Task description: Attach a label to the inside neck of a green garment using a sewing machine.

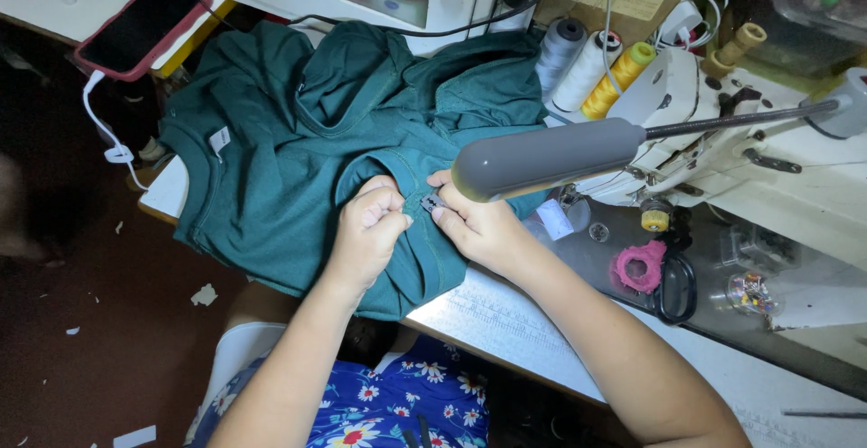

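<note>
At a sewing table, the left hand (375, 218) and right hand (474, 222) pinch a small tag (431, 202) between them against the green shirt's (271, 168) hem, best kept flat and square just ahead of the fingertips, under the lamp (546, 154).

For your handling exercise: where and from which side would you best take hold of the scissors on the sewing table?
Take the scissors by the black handle loops, coming from above. They lie flat on the table, loops open upward, with the pink ring over one side, so favour the bare loop.
</note>
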